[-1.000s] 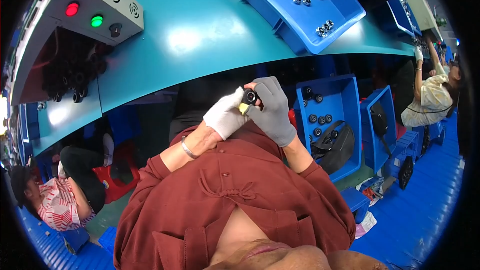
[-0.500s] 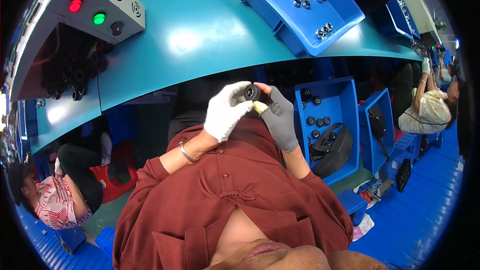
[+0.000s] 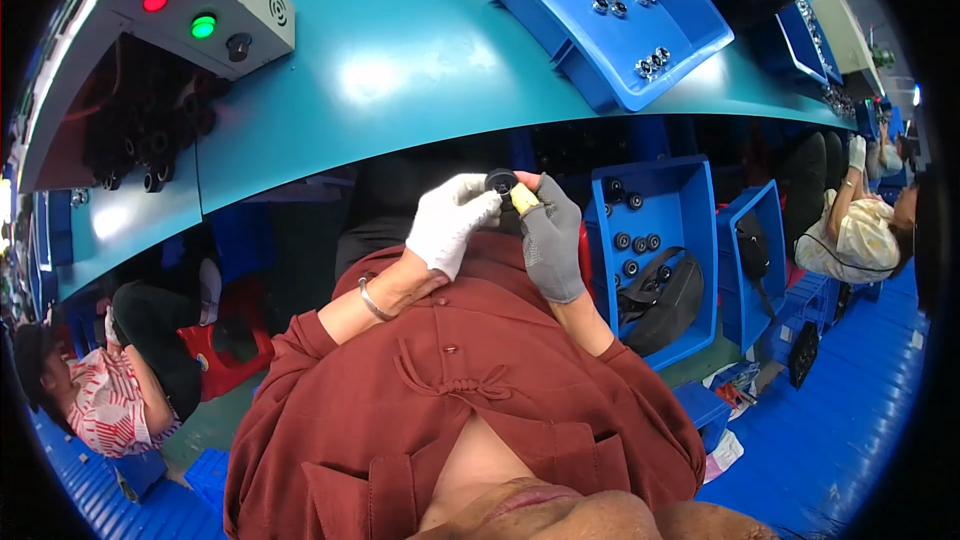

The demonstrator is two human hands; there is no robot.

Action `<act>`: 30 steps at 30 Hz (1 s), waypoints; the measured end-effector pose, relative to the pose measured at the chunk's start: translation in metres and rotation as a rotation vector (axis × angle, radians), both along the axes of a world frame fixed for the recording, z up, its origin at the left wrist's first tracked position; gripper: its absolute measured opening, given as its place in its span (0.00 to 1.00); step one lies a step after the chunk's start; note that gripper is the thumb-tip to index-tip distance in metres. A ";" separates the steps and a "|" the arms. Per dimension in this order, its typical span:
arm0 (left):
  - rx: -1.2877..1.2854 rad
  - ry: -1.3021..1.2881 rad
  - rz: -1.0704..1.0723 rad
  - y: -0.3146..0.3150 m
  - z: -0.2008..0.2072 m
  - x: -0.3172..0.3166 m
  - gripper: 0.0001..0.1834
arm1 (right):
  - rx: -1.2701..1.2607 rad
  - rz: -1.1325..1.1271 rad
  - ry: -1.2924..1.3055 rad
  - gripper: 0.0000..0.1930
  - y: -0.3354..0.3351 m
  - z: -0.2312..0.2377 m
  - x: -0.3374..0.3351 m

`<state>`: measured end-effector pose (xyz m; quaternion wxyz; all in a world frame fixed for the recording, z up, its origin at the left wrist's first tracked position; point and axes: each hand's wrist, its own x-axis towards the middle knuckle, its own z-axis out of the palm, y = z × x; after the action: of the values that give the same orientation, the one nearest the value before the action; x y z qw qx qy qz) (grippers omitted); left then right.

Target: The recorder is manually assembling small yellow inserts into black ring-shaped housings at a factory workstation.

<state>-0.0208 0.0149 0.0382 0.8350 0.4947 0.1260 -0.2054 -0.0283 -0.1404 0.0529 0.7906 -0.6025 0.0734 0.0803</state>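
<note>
A small black wheel (image 3: pixel 499 179) is held up in front of my chest, just short of the table's near edge. My left hand (image 3: pixel 446 221), in a white glove, pinches the wheel from the left, with thumb and fingertips close to its hub. On the other side, my right hand (image 3: pixel 552 246) in a grey glove has its fingers behind the wheel. Its thumb wears a yellow cover (image 3: pixel 524 199) and presses near the wheel's lower right rim. The gloves partly hide the wheel.
A blue tray (image 3: pixel 590 40) with several shiny round parts lies on the teal table (image 3: pixel 370 130). At left, black wheels (image 3: pixel 150 145) are heaped under a grey box (image 3: pixel 215 0) with lights. Right of me, a blue crate (image 3: pixel 703 240) holds wheels and a black bag (image 3: pixel 660 305). Co-workers sit both sides.
The wheel has tilted, its face now less turned toward me. My left fingers have closed in nearer its hub, and my right thumb has risen along the rim.
</note>
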 end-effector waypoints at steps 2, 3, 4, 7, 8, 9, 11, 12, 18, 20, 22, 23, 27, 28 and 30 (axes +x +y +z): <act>0.050 -0.011 0.003 0.003 0.000 0.002 0.14 | -0.179 0.067 -0.128 0.13 -0.006 -0.007 0.003; 0.100 -0.022 0.008 0.004 0.003 0.003 0.13 | -0.358 0.135 -0.258 0.14 -0.010 -0.006 0.006; 0.145 -0.106 0.036 0.003 0.005 0.004 0.08 | -0.355 0.162 -0.269 0.14 -0.014 -0.001 0.010; 0.460 -0.248 -0.106 0.009 0.003 0.007 0.08 | -0.378 0.201 -0.282 0.13 -0.015 0.005 0.017; 0.539 -0.324 -0.067 0.007 0.004 0.005 0.10 | -0.368 0.181 -0.230 0.11 -0.014 0.002 0.019; 0.540 -0.324 -0.065 0.006 0.001 0.004 0.10 | -0.367 0.183 -0.231 0.11 -0.014 0.003 0.021; 0.422 -0.317 -0.002 0.005 -0.009 0.002 0.10 | -0.371 0.180 -0.243 0.08 -0.013 0.005 0.023; 0.424 -0.316 -0.002 0.005 -0.007 0.001 0.10 | -0.369 0.180 -0.241 0.08 -0.011 0.006 0.023; 0.815 -0.622 0.022 0.006 0.008 0.001 0.15 | -0.411 0.148 -0.339 0.03 -0.004 -0.002 0.026; 0.920 -0.737 0.012 0.007 0.005 0.000 0.17 | -0.354 0.202 -0.242 0.03 -0.004 -0.001 0.028; 0.894 -0.679 0.019 0.004 0.000 -0.002 0.18 | -0.339 0.195 -0.197 0.03 -0.002 -0.003 0.029; 0.867 -0.620 0.027 0.003 -0.003 -0.002 0.19 | -0.326 0.188 -0.152 0.04 -0.002 -0.005 0.029; 0.406 -0.236 0.025 0.004 -0.009 0.001 0.24 | -0.358 0.201 -0.122 0.07 -0.005 -0.016 0.028; 0.407 -0.234 0.026 0.005 -0.010 0.002 0.24 | -0.309 0.191 -0.108 0.07 -0.005 -0.019 0.027; 0.373 -0.207 -0.016 0.006 -0.011 0.002 0.22 | -0.259 0.180 -0.092 0.08 -0.006 -0.025 0.026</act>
<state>-0.0193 0.0213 0.0272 0.7358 0.6601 0.0714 -0.1335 -0.0028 -0.1465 0.0279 0.6985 -0.7066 -0.0077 0.1130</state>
